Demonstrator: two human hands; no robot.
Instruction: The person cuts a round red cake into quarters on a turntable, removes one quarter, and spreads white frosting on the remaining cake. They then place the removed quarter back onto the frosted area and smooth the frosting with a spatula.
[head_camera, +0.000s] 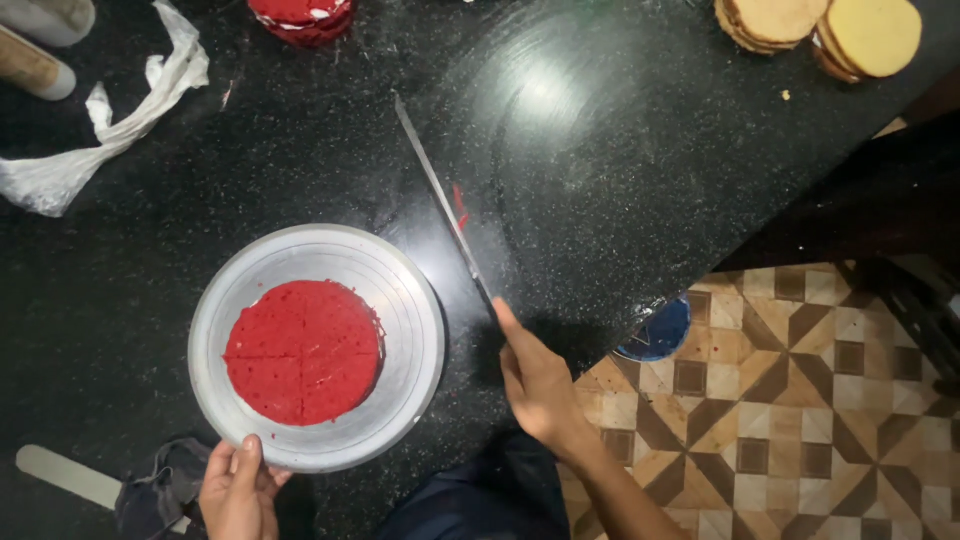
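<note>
Scene dim overall; one overhead source throws a broad white glare patch on the black counter (560, 100), up and just right of the right hand (537, 380); a weaker sheen lies along the knife blade (440, 195) and the rim of the metal plate (415, 330) left of that hand. Focus fair at centre; the left hand (238, 490) at the lower edge and the far corners are soft and murky; shadow pools under the right hand.
</note>
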